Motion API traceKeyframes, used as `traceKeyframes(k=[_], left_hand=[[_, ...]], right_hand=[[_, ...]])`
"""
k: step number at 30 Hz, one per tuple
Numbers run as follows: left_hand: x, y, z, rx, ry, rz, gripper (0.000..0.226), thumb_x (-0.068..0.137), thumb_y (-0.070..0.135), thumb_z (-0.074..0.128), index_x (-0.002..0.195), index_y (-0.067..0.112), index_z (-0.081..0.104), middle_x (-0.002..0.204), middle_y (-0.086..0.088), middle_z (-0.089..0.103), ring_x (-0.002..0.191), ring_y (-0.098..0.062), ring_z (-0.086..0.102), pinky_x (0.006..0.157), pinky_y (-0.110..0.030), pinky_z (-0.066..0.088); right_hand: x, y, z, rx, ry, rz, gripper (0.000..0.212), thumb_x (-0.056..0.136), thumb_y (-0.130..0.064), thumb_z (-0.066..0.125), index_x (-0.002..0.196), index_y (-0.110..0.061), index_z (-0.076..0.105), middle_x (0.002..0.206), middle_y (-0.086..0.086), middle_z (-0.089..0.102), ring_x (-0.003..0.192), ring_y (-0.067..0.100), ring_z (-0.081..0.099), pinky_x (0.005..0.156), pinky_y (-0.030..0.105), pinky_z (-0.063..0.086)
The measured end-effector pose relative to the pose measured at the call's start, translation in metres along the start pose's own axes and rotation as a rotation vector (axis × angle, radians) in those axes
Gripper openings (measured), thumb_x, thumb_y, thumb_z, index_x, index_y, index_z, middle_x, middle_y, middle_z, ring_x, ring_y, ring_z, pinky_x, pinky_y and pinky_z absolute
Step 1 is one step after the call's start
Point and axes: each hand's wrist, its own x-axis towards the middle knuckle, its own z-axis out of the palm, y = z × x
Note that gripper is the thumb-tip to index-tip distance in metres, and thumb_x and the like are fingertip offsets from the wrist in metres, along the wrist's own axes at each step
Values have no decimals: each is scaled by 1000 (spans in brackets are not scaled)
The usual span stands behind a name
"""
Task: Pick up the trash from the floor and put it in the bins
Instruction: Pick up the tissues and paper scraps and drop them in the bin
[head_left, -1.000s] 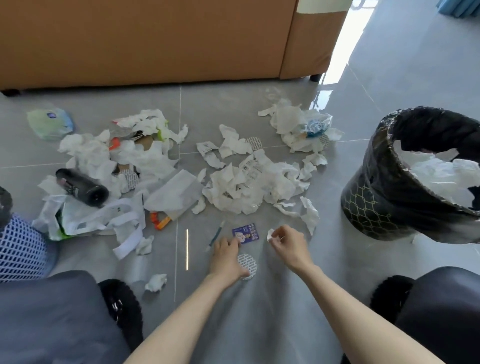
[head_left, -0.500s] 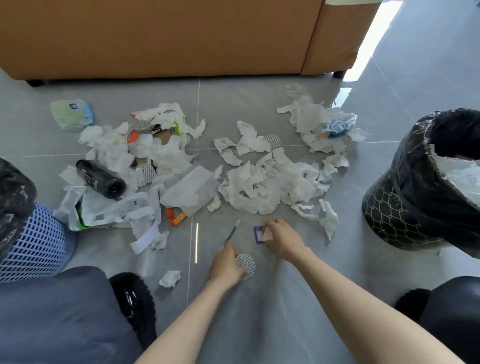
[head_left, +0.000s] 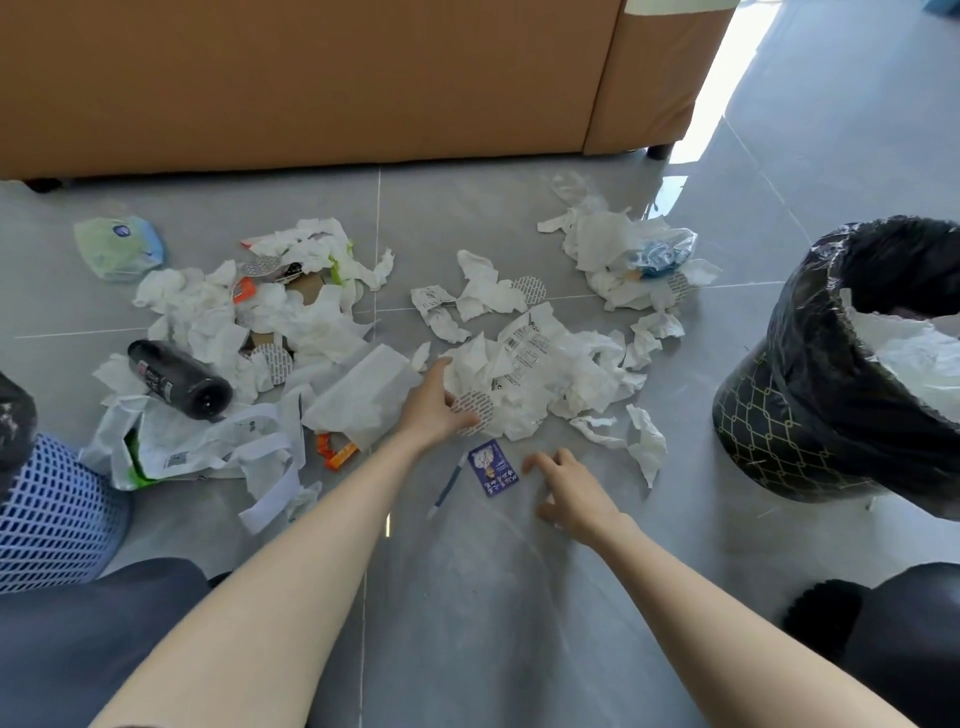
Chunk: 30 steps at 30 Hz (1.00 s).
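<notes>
Dark-trousered knees fill the bottom corners, and two bare forearms reach out over the grey floor. The right hand hovers low over the tiles with its fingers loosely spread and a little bent. It seems to hold nothing, though its palm faces down and hides what is under it. Just beside its fingertips a blue card lies flat, and left of that is a pen, slanted on the floor.

Farther out, the left hand grips a round patterned disc at the near edge of the tissue pile, with its index finger stretched onto the paper. Torn white scraps trail from the pile toward the black bin on the right, which already has white paper inside its liner. On the left edge stands the blue basket, a lattice bin with a black liner at its top.

Between basket and pile lies more trash. A white bag is flattened on the floor, an orange wrapper sits at its right end, and a black bottle lies on its side just behind it. Beyond the bottle is a second heap of crumpled tissue mixed with cardboard and more patterned discs.

Farther still, a green packet sits alone at the left. A third heap at the right holds tissue and a clear plastic wrap with blue in it. The brown sofa closes off the back — its short dark feet stand on the tiles.
</notes>
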Motion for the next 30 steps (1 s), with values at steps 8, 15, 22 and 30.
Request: traceKeyframes(k=[8,15,22,30], left_hand=[[44,5,11,138,-47,36,96,72,27,80,148,19,23,112,-13,61,108,-27,57,96,-39,45],[59,-9,20,224,-20,5,58,76,31,76,127,13,56,122,-8,62,114,-23,57,93,-30,42],[59,-22,15,363,145,-13,40,78,37,73,112,18,67,128,-11,45,123,-32,39,101,-38,37],[45,5,5,-142,187,55,27,87,27,65,104,7,59,99,-6,64,89,-20,58,71,-27,42]], right_hand=[[4,-11,0,395,184,103,44,80,-17,73,119,-15,51,109,-1,40,98,13,42,78,21,34],[22,-50,17,485,227,189,56,79,-20,74,125,-7,44,125,8,38,107,24,51,86,25,43],[26,-60,28,404,237,249,40,80,-14,69,112,-4,46,120,13,45,109,30,48,85,32,40],[17,-50,24,468,188,278,26,80,-9,67,95,-7,46,102,12,51,88,27,50,69,28,35]])
